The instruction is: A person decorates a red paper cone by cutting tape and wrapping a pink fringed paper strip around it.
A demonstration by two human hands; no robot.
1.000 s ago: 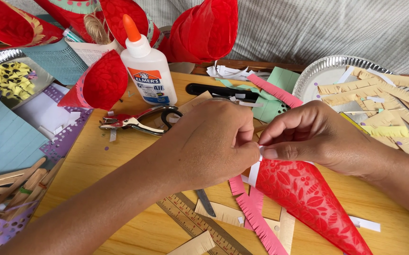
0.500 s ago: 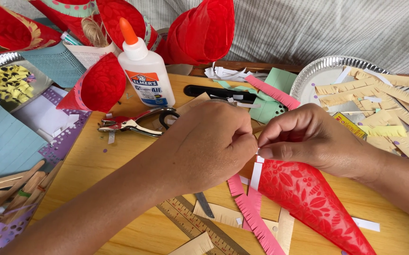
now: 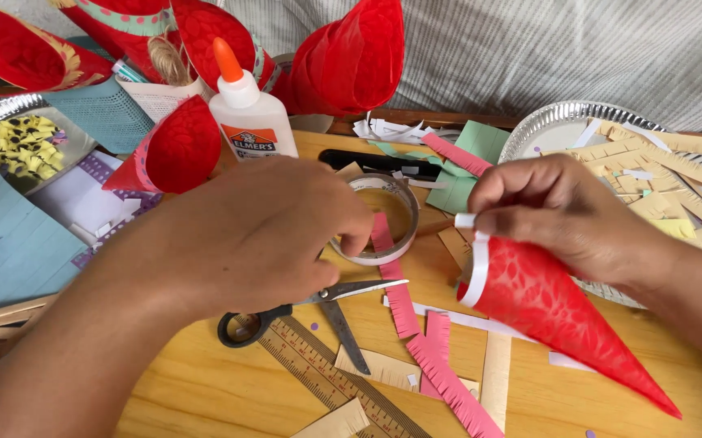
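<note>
- The right hand (image 3: pixel 566 215) pinches a white strip (image 3: pixel 476 272) at the mouth of a red cone (image 3: pixel 562 324), held just above the table (image 3: pixel 205 389).
- The left hand (image 3: pixel 261 235) rests on a tape roll (image 3: pixel 383 219), fingers curled over its rim; how firm that grip is I cannot tell.
- Advice: steady the cone by its mouth and press the strip flat along the rim.
- Scissors (image 3: pixel 310 312), a ruler (image 3: pixel 326 381) and pink strips (image 3: pixel 436 357) crowd the near side; a glue bottle (image 3: pixel 249 109) stands behind; little free room.
</note>
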